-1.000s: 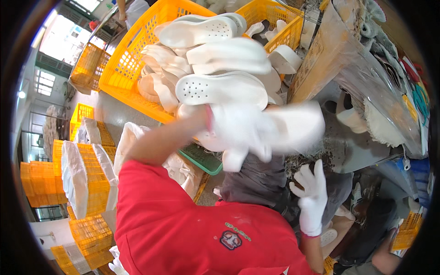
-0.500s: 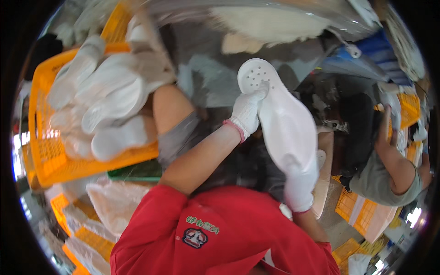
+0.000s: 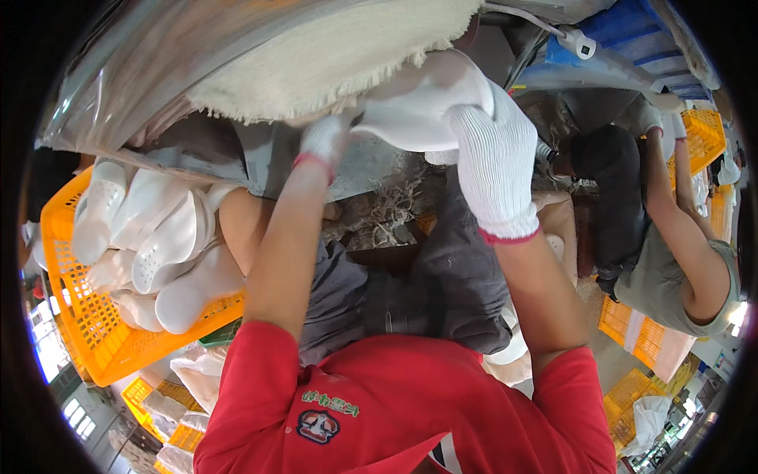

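Observation:
A white shoe sole (image 3: 414, 107) of smooth moulded material is held up sideways, partly beneath a fringed cream cloth. My right hand (image 3: 497, 154), in a ribbed white glove with a pink cuff, is closed around the sole's right end, thumb on top. At the left end, my left hand (image 3: 325, 138) in a matching glove grips the sole's edge; its fingers are blurred and partly hidden by the cloth. The far side of the sole is also out of sight.
The cream cloth (image 3: 332, 59) lies over a plastic-covered surface. An orange basket (image 3: 103, 347) of white soles (image 3: 170, 237) stands at my left. Pale scraps (image 3: 387, 205) lie beyond my knees. A white cable fitting (image 3: 580, 45) hangs upper right. Another person (image 3: 671, 276) works at right.
The sole has moved forward from in front of my body to the cloth and turned sideways. My left hand shifted left to its other end; my right hand rose with it.

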`<state>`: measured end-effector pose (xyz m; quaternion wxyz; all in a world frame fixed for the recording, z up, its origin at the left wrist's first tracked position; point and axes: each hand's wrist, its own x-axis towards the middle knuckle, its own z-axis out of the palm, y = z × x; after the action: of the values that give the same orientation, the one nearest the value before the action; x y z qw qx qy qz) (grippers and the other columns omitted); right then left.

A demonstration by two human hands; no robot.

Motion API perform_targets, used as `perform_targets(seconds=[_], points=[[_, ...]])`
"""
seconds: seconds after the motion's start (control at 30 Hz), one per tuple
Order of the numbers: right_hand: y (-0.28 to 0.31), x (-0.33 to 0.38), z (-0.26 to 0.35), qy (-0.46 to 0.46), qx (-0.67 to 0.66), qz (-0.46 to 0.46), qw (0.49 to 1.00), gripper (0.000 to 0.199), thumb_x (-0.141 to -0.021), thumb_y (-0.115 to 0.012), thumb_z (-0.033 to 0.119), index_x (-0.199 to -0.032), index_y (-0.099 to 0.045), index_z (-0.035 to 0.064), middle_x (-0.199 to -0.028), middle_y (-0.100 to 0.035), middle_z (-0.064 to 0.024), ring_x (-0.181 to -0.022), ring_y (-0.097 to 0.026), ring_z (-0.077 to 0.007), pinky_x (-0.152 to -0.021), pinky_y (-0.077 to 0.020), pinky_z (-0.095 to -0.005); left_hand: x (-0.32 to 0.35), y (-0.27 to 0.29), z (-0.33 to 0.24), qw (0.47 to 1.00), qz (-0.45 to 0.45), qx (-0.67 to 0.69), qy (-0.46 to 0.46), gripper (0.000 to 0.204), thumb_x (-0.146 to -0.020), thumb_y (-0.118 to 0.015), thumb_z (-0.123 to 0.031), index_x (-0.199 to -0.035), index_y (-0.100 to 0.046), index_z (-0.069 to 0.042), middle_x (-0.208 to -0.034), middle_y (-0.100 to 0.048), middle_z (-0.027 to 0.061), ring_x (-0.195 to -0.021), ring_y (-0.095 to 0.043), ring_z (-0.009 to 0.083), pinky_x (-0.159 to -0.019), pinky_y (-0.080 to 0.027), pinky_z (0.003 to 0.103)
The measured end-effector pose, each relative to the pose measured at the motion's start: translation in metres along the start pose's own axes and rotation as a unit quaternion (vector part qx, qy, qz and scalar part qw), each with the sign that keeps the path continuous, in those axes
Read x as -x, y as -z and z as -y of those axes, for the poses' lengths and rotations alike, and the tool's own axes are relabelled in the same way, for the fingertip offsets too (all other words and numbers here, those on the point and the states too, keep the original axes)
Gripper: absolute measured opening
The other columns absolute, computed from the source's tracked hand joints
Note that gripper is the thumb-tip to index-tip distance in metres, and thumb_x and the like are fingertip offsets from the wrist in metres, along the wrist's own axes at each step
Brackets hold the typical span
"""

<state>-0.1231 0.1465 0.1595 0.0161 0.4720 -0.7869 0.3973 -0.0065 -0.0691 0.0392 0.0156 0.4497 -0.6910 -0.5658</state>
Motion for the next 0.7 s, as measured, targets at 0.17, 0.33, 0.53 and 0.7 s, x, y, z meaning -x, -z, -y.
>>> perform_targets(seconds=[0.17,0.33,0.53,0.7], points=[[-0.021,-0.024,-0.021,0.116,0.153,-0.01,0.981,0.011,-0.076,-0.077,0.008,-0.087,-0.077,0.0055,-0.099,-0.075,-0.0198,-0.09,-0.075,-0.0394,-0.076,-0.0627,-0.0482,0.064,0.035,-0.005,0.974,-0.056,-0.214,0.048,0.11,-0.09,-0.067,-0.081,-0.146,-0.061,0.013,-0.13,-0.072,0.0359,-0.129,-0.071,0.0359,-0.114,-0.051,0.04],[-0.048,-0.045,-0.046,0.176,0.343,0.06,0.921,0.01,-0.083,-0.07,0.012,-0.088,-0.078,0.0086,-0.088,-0.075,-0.0191,-0.081,-0.076,-0.0358,-0.076,-0.0625,-0.0464,0.09,0.022,-0.017,0.988,-0.031,-0.106,-0.109,0.102,-0.087,-0.074,-0.079,-0.137,-0.066,0.01,-0.106,-0.078,0.0249,-0.099,-0.078,0.0279,-0.087,-0.061,0.04],[-0.012,-0.018,0.007,-0.206,-0.183,0.157,0.948,0.042,-0.093,-0.076,0.027,-0.119,-0.067,-0.0049,-0.105,-0.074,-0.0286,-0.103,-0.074,-0.045,-0.087,-0.0584,-0.047,0.091,-0.05,-0.029,0.929,0.041,0.352,-0.104,0.05,-0.102,-0.077,-0.041,-0.118,-0.073,0.006,-0.096,-0.074,0.0082,-0.082,-0.067,0.0136,-0.075,-0.055,0.031],[0.028,0.028,0.043,-0.315,-0.239,-0.028,0.918,0.091,-0.087,-0.084,0.012,-0.163,-0.038,-0.0083,-0.143,-0.065,-0.0209,-0.133,-0.065,-0.0264,-0.114,-0.0491,-0.0342,0.054,-0.118,-0.051,0.972,-0.156,0.107,-0.14,0.039,-0.107,-0.066,-0.031,-0.117,-0.07,0.007,-0.108,-0.079,0.017,-0.101,-0.076,0.0292,-0.088,-0.06,0.039]])
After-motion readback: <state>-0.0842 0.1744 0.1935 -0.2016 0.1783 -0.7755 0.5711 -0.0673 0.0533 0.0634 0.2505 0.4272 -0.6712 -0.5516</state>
